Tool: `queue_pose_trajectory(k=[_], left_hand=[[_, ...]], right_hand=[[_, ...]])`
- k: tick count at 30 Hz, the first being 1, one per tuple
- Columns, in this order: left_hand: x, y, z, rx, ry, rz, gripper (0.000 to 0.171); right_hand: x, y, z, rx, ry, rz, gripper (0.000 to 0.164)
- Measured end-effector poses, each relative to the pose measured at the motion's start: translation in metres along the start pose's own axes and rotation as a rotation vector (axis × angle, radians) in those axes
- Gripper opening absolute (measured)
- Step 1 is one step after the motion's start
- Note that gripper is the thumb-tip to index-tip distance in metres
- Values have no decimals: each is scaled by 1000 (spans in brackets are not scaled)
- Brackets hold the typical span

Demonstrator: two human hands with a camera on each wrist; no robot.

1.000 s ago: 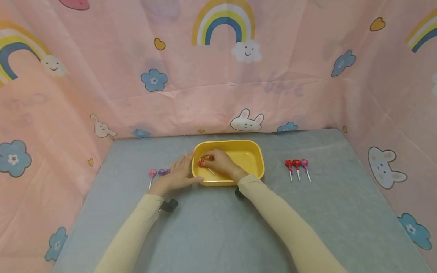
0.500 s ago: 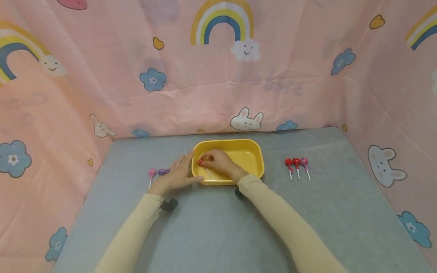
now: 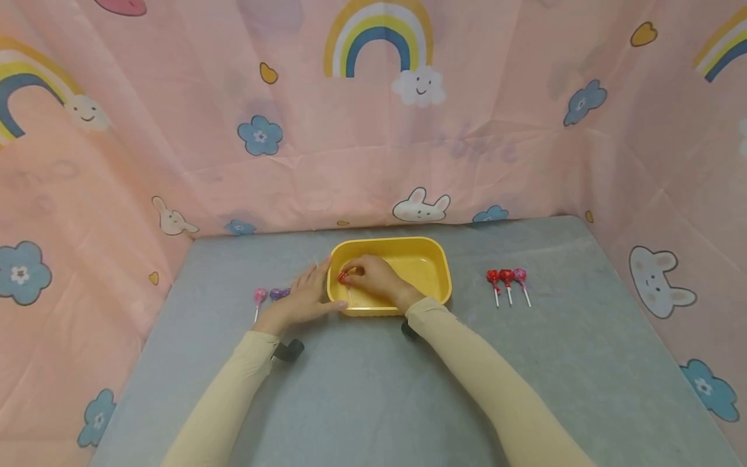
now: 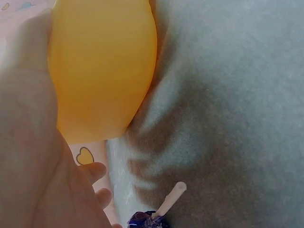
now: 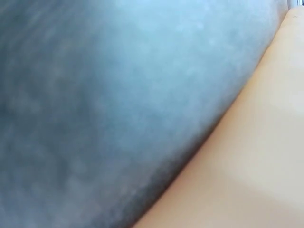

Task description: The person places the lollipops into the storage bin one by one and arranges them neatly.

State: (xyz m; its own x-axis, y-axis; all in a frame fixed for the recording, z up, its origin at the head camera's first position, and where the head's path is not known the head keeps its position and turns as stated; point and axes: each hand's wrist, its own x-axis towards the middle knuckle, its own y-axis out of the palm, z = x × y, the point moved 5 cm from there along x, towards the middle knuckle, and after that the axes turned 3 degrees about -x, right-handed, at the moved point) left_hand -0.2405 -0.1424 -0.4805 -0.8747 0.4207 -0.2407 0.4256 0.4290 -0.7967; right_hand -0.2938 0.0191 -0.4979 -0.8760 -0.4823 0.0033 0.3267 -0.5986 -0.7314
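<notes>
A yellow tray (image 3: 411, 241) sits near the back middle of the table. Inside its left end, my right hand (image 3: 376, 275) pinches the head of a red lollipop (image 3: 342, 276), whose thin stick points toward the front. My left hand (image 3: 303, 299) lies at the tray's left side, fingers straight along the wall and thumb at the front left corner. In the left wrist view, the palm is up against the yellow wall (image 4: 104, 71), and a purple lollipop (image 4: 145, 219) lies below the fingers. The right wrist view gives only grey cloth and a blurred pale surface; the hand is hidden there.
Left of the left hand, a pink lollipop (image 3: 260, 296) and purple lollipops (image 3: 279, 294) lie on the grey cloth (image 3: 362, 389), partly covered by that hand. Two red lollipops (image 3: 506, 276) and a pink one (image 3: 520, 276) lie in a row to the tray's right. Patterned pink curtains (image 3: 362, 168) enclose the table.
In my right hand, the red lollipop has turned: its stick swings from slanting right to pointing almost straight toward the front. The left hand stays in place at the tray.
</notes>
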Motion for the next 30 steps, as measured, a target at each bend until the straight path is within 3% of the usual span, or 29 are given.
queue_pose_trajectory(k=[30], left_hand=[[2,2,4,-5,8,-6,114]], right_hand=[[-2,-1,1,-13,63,-12,22]])
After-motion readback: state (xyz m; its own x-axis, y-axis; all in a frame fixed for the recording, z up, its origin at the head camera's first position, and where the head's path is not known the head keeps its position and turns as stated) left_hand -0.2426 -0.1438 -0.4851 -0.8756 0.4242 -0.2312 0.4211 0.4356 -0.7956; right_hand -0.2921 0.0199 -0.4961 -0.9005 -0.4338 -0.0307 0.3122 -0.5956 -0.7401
